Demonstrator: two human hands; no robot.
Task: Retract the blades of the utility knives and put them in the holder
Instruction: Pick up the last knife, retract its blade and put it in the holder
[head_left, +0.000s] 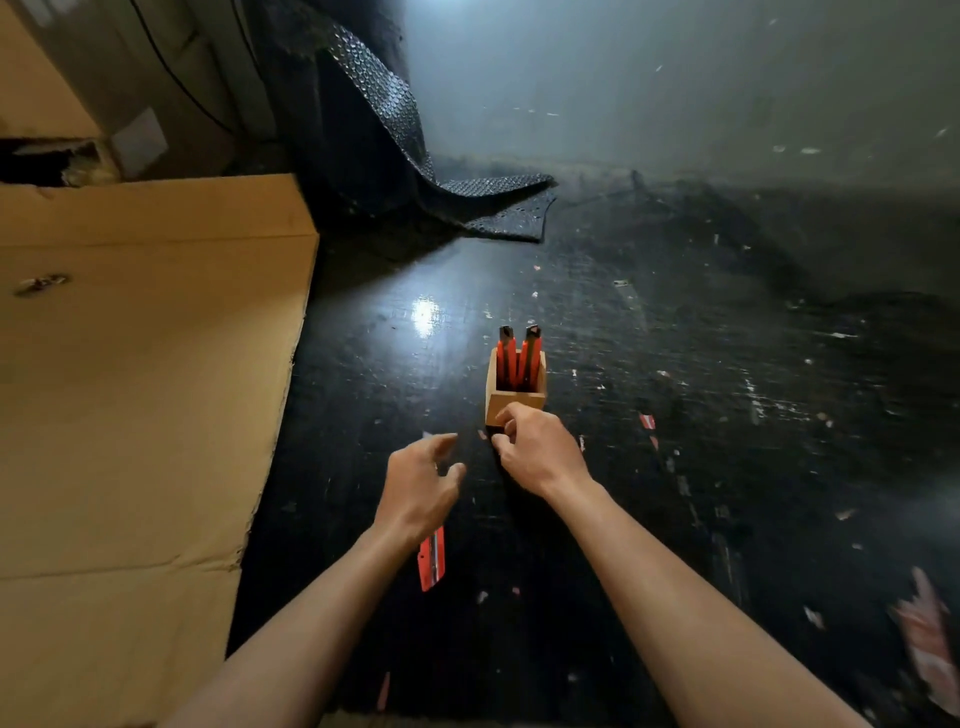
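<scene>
A small wooden holder (514, 402) stands on the dark floor with two red utility knives (518, 358) upright in it, black ends up. My right hand (537, 449) touches the holder's near lower corner, fingers curled against it. My left hand (421, 486) hovers just left of it, fingers spread and empty. Under my left wrist a red flat piece (432, 561), like a knife or its packaging, lies on the floor.
A large flattened cardboard sheet (140, 389) covers the floor on the left. Black bubble wrap (415, 156) drapes down at the back. Red and white packaging (927, 644) lies at the lower right; small scraps dot the floor.
</scene>
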